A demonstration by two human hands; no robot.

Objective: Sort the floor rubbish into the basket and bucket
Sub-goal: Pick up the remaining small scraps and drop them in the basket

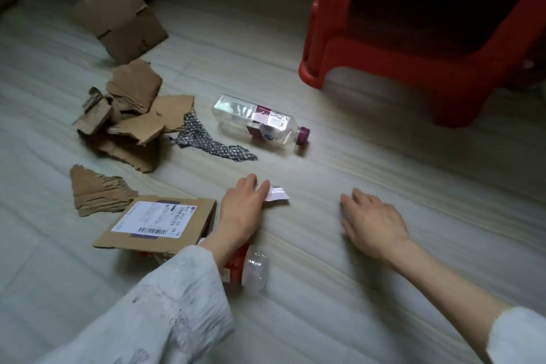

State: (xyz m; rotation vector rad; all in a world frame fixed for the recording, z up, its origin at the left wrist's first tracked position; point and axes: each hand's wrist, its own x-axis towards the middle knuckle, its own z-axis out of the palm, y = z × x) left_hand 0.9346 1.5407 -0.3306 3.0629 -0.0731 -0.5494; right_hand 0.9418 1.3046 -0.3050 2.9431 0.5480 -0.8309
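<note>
My left hand [243,202] lies on the floor with straight fingers touching a small white paper scrap [277,194]. My right hand [370,223] hovers low to the right of it, fingers spread and holding nothing. A clear square bottle with a maroon cap [260,120] lies on its side beyond the hands. A second clear bottle with a red label [252,270] lies under my left forearm. Grey bubble wrap [206,139] trails beside a pile of torn cardboard [133,124]. Neither basket nor bucket is in view.
A red plastic stool [413,47] stands at the back right. A flattened box with a shipping label [159,224] lies left of my left hand, a torn cardboard piece [97,190] beyond it, and a larger folded cardboard [121,21] at the back left.
</note>
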